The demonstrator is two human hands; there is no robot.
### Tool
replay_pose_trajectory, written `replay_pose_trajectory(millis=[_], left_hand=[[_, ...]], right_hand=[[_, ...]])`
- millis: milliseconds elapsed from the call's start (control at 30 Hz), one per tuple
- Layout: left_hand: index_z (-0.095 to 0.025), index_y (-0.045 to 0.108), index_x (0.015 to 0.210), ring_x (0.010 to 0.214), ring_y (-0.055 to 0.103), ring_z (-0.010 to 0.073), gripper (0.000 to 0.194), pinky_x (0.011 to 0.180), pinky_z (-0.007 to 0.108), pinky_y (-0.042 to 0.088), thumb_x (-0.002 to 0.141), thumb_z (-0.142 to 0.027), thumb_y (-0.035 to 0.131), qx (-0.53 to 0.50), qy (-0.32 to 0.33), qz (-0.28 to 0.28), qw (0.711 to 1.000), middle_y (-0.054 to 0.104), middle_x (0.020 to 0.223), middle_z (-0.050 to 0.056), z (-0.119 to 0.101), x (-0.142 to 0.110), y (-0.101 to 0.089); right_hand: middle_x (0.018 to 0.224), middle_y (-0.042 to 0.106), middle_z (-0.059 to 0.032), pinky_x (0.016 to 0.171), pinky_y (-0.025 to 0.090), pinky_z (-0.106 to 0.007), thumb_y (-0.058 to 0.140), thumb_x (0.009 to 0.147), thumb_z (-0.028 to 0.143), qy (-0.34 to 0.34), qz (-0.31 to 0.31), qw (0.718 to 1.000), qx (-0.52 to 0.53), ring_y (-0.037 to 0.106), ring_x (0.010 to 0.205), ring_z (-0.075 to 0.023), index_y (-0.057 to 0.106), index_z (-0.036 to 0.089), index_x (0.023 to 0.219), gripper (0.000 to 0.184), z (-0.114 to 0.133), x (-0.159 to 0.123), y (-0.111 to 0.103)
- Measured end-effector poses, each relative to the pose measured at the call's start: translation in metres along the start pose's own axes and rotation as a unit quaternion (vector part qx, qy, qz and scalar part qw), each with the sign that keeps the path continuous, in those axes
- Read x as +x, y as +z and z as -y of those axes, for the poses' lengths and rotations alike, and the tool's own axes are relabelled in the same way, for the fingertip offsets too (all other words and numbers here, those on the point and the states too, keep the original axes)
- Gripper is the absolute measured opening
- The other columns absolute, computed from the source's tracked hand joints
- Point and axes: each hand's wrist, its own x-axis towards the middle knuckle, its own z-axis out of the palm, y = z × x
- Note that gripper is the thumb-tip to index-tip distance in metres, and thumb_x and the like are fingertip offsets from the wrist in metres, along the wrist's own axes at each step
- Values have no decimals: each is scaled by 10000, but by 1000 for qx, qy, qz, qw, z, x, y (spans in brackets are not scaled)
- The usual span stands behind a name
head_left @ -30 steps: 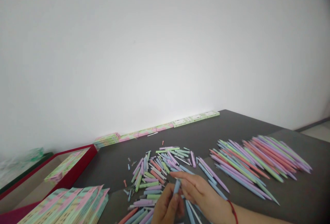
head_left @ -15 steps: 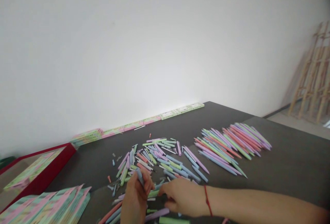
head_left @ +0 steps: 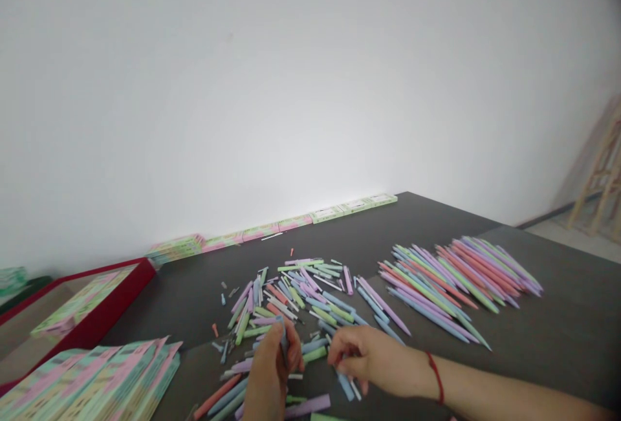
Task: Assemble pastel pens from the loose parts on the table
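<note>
Dark tabletop (head_left: 436,224): left hand (head_left: 270,364) still pinches blue barrel (head_left: 284,338); right hand (head_left: 371,357), grip unclear, shifted rightward.

Compared with a second ago, we have drawn our left hand (head_left: 272,361) and right hand (head_left: 371,359) apart. Our view has turned too, bringing a wooden frame (head_left: 594,175) into sight.

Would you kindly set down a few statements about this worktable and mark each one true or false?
1. The left hand holds a blue pen part. True.
2. A red cord is around the right wrist. True.
3. The red box is shut. False: the red box is open, with patterned packs inside.
4. A row of packs lies along the wall. True.
5. The pens on the right are all blue. False: the pens also include purple, green and coral ones.
</note>
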Motion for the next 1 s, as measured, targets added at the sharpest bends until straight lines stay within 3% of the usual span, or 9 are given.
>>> replay_pose_trajectory(millis=[133,233,400,533,667,833,933,1000], left_hand=[[-194,485,523,398,343,90,416,433,233,376,716,-552,572,32,9,14,999,392,419,-69,8,3,-6],[-187,506,574,408,316,80,364,432,220,369,710,-506,616,51,-2,21,998,371,441,-81,11,1,-7],[-184,549,708,412,286,71,320,444,206,338,703,-495,627,144,0,63,988,330,455,-104,12,-7,-3],[-191,547,722,443,365,83,309,448,199,305,693,-487,629,232,14,92,968,400,513,-81,14,-11,1],[-183,561,708,431,335,74,334,412,193,265,711,-514,606,283,13,91,955,413,532,-72,15,-13,5],[-178,569,675,366,287,57,392,376,180,215,711,-568,592,283,0,74,956,366,440,-92,16,-10,3],[-191,530,664,342,241,51,400,366,170,233,702,-582,602,222,-26,70,972,309,388,-117,16,-6,-1],[-192,529,686,348,209,49,402,366,170,279,688,-584,620,172,-38,56,983,279,384,-130,16,-3,-2]], right_hand=[[673,530,48,458,425,-159,478,698,61,-31,-12,999,15,501,491,-62,586,174,850,219,-5,-3,2],[701,553,40,485,450,-178,483,677,64,-39,-25,994,102,521,530,-71,572,169,856,226,-4,0,5],[776,586,18,561,495,-230,596,655,152,-71,-58,951,294,581,646,-104,560,163,870,218,4,6,4],[772,613,7,584,488,-233,638,683,201,-94,-80,938,323,592,658,-108,563,162,906,239,6,6,2],[750,631,9,598,469,-236,598,719,184,-123,-92,950,274,584,628,-105,551,169,913,200,11,4,5],[722,604,21,590,434,-216,567,727,140,-123,-121,978,118,560,624,-110,590,184,934,213,20,-3,6],[713,592,24,579,415,-208,555,766,171,-102,-142,985,0,550,605,-110,586,194,1017,254,20,-3,-8],[753,618,5,612,412,-212,494,809,169,-80,-163,975,-131,563,640,-115,597,186,987,206,19,3,-25]])
